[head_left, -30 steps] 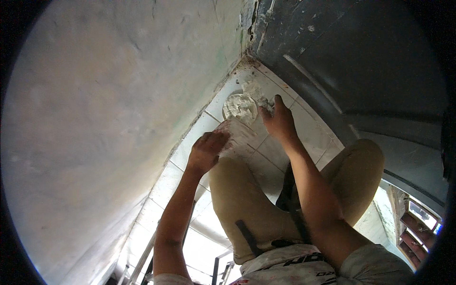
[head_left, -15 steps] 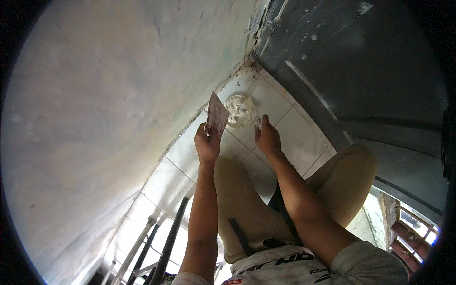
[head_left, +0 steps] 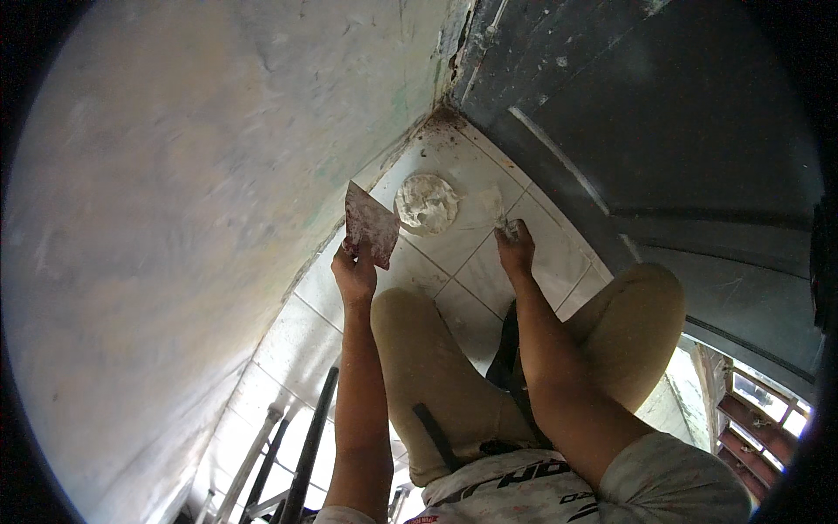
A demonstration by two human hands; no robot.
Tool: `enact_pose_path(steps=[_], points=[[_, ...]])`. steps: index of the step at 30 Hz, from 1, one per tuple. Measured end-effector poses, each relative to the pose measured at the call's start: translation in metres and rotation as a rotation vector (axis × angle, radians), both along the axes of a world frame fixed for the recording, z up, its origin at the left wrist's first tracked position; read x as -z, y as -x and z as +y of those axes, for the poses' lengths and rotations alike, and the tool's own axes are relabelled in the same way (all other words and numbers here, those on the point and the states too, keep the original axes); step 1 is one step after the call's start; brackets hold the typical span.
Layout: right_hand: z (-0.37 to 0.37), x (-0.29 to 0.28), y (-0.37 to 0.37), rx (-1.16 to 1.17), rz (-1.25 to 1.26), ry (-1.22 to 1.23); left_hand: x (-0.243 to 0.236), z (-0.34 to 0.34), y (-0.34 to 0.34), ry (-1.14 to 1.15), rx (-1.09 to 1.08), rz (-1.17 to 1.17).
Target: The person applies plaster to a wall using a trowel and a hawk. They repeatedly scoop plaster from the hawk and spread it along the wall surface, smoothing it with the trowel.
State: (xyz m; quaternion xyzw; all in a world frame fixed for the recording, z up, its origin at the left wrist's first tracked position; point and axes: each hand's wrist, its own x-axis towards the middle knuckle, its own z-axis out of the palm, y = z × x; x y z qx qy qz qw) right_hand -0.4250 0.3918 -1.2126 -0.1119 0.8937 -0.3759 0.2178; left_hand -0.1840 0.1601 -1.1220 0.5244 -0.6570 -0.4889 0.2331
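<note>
My left hand (head_left: 354,277) is closed on the lower edge of a thin, flat reddish-brown plate (head_left: 370,224) smeared with white, raised tilted beside the wall. In my right hand (head_left: 517,248) is a putty knife (head_left: 495,208), its pale blade pointing away from me and hard to make out against the tiles. Between the two tools a round container of creamy white putty (head_left: 427,203) rests on the floor, and its surface is lumpy. Neither hand touches the container.
A patchy plastered wall (head_left: 192,175) rises close on the left. On the right stands a dark grey door-like panel (head_left: 681,131). Dirt (head_left: 445,120) lies in the corner of the white tiled floor (head_left: 463,150). Dark metal legs (head_left: 312,441) stand at lower left, beside my bent knees.
My right hand has drawn away from the putty container to the right, and the knife blade now shows. My left hand has shifted left with the plate, which shows more of its face.
</note>
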Motion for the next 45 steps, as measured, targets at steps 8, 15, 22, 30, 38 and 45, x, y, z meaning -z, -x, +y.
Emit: enact_pose_path(steps=[8,15,22,30,38,45], points=[[0.001,0.01,-0.024,0.19,-0.455,0.202,0.014,0.0,-0.001,-0.07,0.017,-0.048],[-0.023,0.036,0.03,0.048,-0.638,0.218,0.039,-0.006,-0.008,-0.075,0.042,0.054],[-0.036,0.018,0.026,0.14,-0.758,0.416,0.032,-0.001,-0.003,-0.114,0.023,-0.009],[-0.027,-0.001,-0.01,-0.153,-0.251,0.349,0.047,0.007,-0.021,-0.185,-0.052,0.047],[-0.034,-0.037,-0.068,-0.341,0.431,-0.009,0.049,0.021,-0.02,-0.009,-0.107,0.181],[-0.044,-0.051,-0.076,-0.442,0.386,-0.107,0.031,0.027,-0.014,-0.045,-0.135,0.157]])
